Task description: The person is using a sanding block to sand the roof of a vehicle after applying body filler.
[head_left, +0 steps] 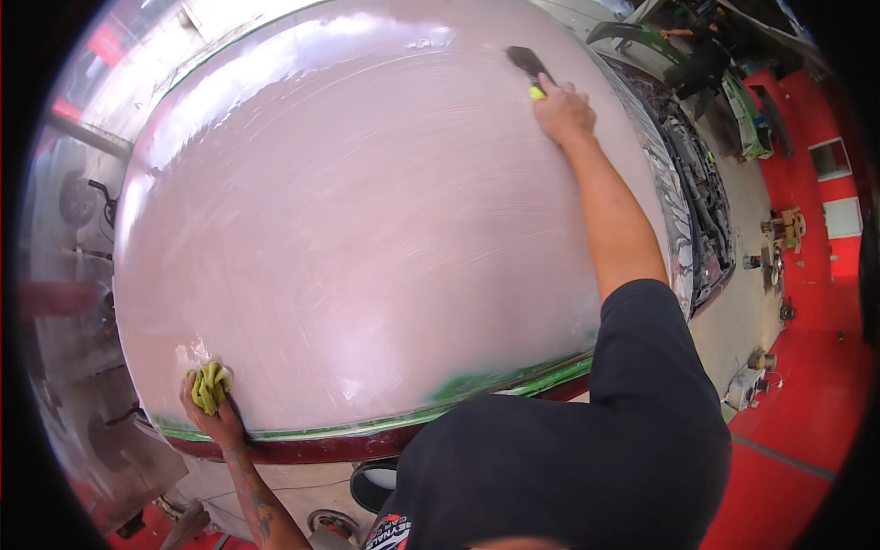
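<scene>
A wide car roof (385, 220) fills the middle, coated in wet, pinkish-grey primer with curved streaks and green showing along its near edge. At the far right of the panel, my right hand (566, 112) grips a dark, flat sanding block (524, 60) lying on the wet surface. A small yellow-green bit shows beside its fingers. My left hand (216, 422) is closed around a crumpled yellow-green cloth (210, 389) at the roof's near left corner. Part of the left fingers is hidden by the cloth.
An exposed engine bay (701, 197) lies to the right. Beyond it, another person (708, 57) works by green-painted body panels (744, 115). A dark bucket (374, 486) stands below the near edge. Equipment (749, 389) sits by the red floor (788, 440). Plastic sheeting (60, 302) hangs left.
</scene>
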A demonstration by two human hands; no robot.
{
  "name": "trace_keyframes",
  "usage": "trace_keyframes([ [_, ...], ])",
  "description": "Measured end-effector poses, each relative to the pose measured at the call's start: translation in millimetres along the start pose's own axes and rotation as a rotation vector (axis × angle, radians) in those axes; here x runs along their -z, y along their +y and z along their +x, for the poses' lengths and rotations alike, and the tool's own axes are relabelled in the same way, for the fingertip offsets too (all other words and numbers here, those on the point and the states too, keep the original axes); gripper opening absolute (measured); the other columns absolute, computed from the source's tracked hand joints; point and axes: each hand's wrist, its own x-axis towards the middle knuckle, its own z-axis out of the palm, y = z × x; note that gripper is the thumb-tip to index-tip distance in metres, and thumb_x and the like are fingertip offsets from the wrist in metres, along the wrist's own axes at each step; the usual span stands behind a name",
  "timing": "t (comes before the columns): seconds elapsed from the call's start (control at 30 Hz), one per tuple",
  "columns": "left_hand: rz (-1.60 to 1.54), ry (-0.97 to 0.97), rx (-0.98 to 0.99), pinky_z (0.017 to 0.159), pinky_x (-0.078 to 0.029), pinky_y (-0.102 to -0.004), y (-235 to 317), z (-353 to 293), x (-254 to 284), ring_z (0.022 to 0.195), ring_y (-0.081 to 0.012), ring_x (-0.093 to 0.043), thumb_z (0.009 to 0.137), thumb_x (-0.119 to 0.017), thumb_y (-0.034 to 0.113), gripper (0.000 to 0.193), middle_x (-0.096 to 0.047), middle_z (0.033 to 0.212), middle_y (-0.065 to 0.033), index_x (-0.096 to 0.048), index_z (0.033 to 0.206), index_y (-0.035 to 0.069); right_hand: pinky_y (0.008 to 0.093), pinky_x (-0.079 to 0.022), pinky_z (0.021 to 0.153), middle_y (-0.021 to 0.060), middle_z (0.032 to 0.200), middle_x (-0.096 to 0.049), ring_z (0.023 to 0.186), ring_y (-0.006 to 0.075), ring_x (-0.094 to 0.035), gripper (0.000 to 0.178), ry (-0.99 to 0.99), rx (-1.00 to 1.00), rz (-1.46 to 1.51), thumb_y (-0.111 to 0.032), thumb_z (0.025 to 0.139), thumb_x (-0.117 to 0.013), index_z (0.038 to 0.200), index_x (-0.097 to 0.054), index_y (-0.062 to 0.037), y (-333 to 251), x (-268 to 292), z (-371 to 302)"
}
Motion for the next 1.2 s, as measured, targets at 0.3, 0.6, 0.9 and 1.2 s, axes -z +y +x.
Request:
trace_keyframes([
  [0.3, 0.043, 0.028, -0.017, 0.105, -0.041, -0.0486, 14.9, 4.7, 1.1, 0.122, -0.0415, -0.056, 0.080, -0.063, 0.015, 0.050, -0.060, 0.128, -0.0225, -0.061, 0.128, 0.001, 0.0470, -0.050, 0.098, 0.0162, 0.136, -0.055, 0.120, 0.0371, -0.057, 0.048, 0.020, 0.106, 0.099, -0.032, 0.090, -0.055, 0.137, -0.060, -0.0230, -109.8, 3.1, -11.3],
  [0.6, 0.039, -0.013, -0.029, 0.107, -0.039, -0.0492, 7.7, 2.7, 2.5, 0.123, -0.0417, -0.054, 0.080, -0.063, 0.016, 0.052, -0.058, 0.129, -0.0235, -0.059, 0.129, 0.000, 0.0444, -0.041, 0.098, 0.0119, 0.131, -0.057, 0.122, 0.0302, -0.052, 0.044, -0.136, 0.787, 0.264, -0.023, 0.096, -0.051, 0.139, -0.059, -0.0226, -291.4, 11.3, -126.2],
  [0.9, -0.009, -0.059, -0.035, 0.109, -0.037, -0.0510, 78.6, -32.5, -9.9, 0.123, -0.0406, -0.052, 0.080, -0.064, 0.021, 0.047, -0.058, 0.123, -0.0219, -0.061, 0.121, 0.000, 0.0483, -0.048, 0.099, 0.0137, 0.133, -0.059, 0.123, 0.0369, -0.055, 0.049, 0.018, 0.140, 0.004, -0.030, 0.098, -0.049, 0.147, -0.052, -0.0281, 8.3, 5.5, -26.6],
  [1.2, 0.169, 0.036, -0.008, 0.103, -0.036, -0.0538, 128.7, -38.8, -31.1, 0.117, -0.0389, -0.053, 0.075, -0.073, 0.023, 0.046, -0.061, 0.123, -0.0179, -0.065, 0.119, 0.012, 0.0509, -0.048, 0.094, 0.0163, 0.128, -0.057, 0.112, 0.0399, -0.055, 0.057, 0.013, -0.034, -0.052, -0.032, 0.097, -0.060, 0.152, -0.046, -0.0281, 160.0, 2.1, -188.7],
])
